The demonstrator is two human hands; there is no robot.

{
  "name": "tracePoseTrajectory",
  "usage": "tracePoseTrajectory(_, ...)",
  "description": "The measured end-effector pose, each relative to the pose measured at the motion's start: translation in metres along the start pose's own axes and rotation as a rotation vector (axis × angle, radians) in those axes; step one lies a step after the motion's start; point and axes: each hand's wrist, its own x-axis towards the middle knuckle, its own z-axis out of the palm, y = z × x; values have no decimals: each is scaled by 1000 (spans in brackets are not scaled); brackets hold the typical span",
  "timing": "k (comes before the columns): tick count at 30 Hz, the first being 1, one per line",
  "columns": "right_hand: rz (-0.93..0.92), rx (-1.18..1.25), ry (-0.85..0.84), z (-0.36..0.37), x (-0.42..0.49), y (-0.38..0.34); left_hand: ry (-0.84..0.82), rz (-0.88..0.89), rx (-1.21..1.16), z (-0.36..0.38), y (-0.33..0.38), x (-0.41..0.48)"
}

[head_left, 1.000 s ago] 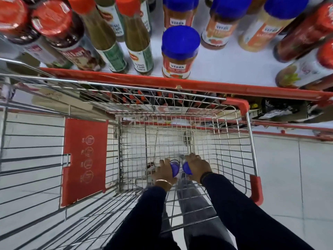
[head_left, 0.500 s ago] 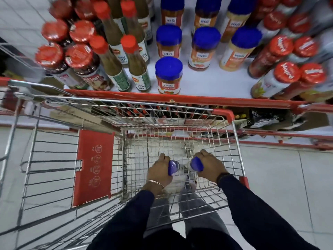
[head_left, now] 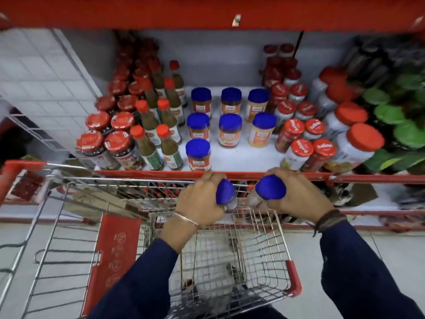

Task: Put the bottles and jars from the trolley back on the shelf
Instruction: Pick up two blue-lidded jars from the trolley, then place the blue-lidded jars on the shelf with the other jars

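My left hand point(head_left: 199, 200) grips a blue-lidded jar point(head_left: 225, 192) and my right hand point(head_left: 299, 196) grips a second blue-lidded jar point(head_left: 270, 187). Both jars are held above the front rim of the wire trolley point(head_left: 271, 249), just below the shelf's red front edge point(head_left: 253, 174). On the white shelf point(head_left: 241, 155) stand several matching blue-lidded jars in rows, the nearest one point(head_left: 198, 154) directly beyond my left hand. A bare patch of shelf lies to the right of that jar.
Green sauce bottles with red caps point(head_left: 169, 147) and red-lidded jars point(head_left: 119, 148) fill the shelf's left. Red-capped bottles point(head_left: 299, 153), a big white red-lidded jar point(head_left: 358, 143) and green-lidded jars point(head_left: 409, 134) fill the right. A red upper shelf edge point(head_left: 207, 14) hangs overhead.
Both hands have risen out of the trolley basket with the two jars, up to the shelf's front edge. The view has tilted upward, showing more of the shelf.
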Motion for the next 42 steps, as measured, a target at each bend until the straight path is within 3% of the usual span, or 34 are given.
tracePoseTrajectory(8, -83, -56, 164, -48, 58, 1, 201, 85, -44, -35, 27, 73)
tracePoseTrajectory(21, -50, -41, 21, -14, 118, 30, 21, -36, 30, 7, 14, 128)
tracePoseTrajectory(29, -16, -86, -7, -14, 113, 26, 62, 2, 44, 17, 10, 126)
tracePoseTrajectory(33, -18, -167, 140, -11, 94, 10, 184, 35, -32, 8, 2, 99)
tracePoseTrajectory(37, -106, 77, 330, 2, 71, -38, 362, 130, -88, -17, -23, 56)
tracePoseTrajectory(42, -241, 216, 265, 36, 80, -115, 551, 133, -67, -75, -81, 27)
